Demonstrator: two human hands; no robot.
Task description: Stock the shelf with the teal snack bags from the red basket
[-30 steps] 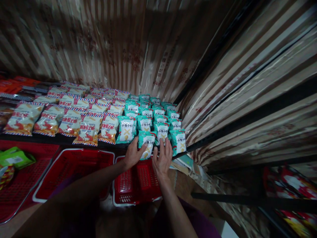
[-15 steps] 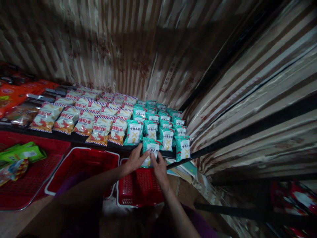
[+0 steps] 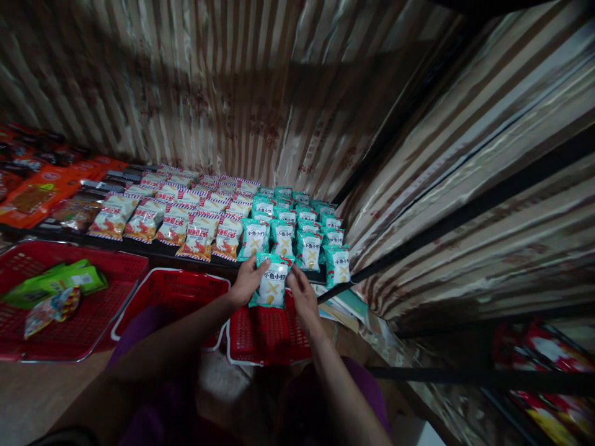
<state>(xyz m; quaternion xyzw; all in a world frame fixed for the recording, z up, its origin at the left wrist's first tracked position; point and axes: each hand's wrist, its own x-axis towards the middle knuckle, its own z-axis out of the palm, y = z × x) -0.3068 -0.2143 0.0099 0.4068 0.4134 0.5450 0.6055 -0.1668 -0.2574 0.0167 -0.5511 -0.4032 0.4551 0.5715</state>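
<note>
A teal and white snack bag [image 3: 272, 284] is held upright between my two hands, over the front edge of the shelf and above a red basket. My left hand [image 3: 247, 280] grips its left side, thumb on the front. At its upper right edge, my right hand [image 3: 302, 290] closes on the bag with the fingers partly hidden. Just behind stand rows of matching teal snack bags [image 3: 308, 249]. To their left are rows of white and orange snack bags [image 3: 199, 235] with striped tops.
Below the shelf are a right red basket [image 3: 246, 356], a middle red basket [image 3: 186, 282] and a left red basket [image 3: 125, 297] holding green packets [image 3: 60, 282]. Orange packets [image 3: 46, 192] lie at far left. A dark metal bar [image 3: 418, 217] slants along the striped sheeting on the right.
The held bag has tilted back so more of its front shows, and my right thumb has moved from its front to its side. The view has shifted slightly left.
</note>
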